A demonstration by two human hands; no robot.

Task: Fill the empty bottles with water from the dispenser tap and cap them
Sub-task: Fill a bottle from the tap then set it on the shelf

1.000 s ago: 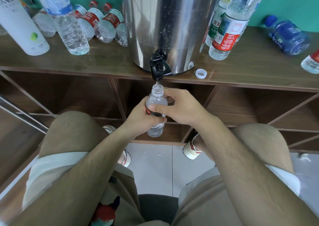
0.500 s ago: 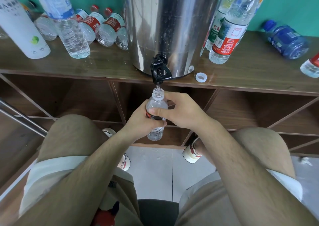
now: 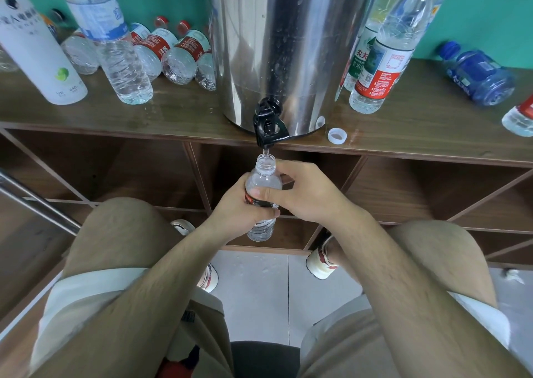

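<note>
Filling bottle [image 3: 264, 177] under tap [image 3: 268, 123]: L hand [image 3: 233, 209] & R hand [image 3: 304, 196] are curling fingers round it; best w/ mouth centred, upright.

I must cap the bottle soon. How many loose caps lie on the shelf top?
1: a white plastic cap on the brown wooden shelf top, just right of the round steel dispenser. Others may be hidden behind it.

Wooden shelf [image 3: 173, 112] spans 9 to 3 o'clock, open cubbies [image 3: 129, 172] under it. Teal wall [image 3: 476, 8] at 1. Tile floor [image 3: 259, 291] at 6, your sneakers [image 3: 320, 265] on it. Your tan shorts [image 3: 121, 247] at 7 and 5. Metal rail [image 3: 37, 198] at 9.
</note>
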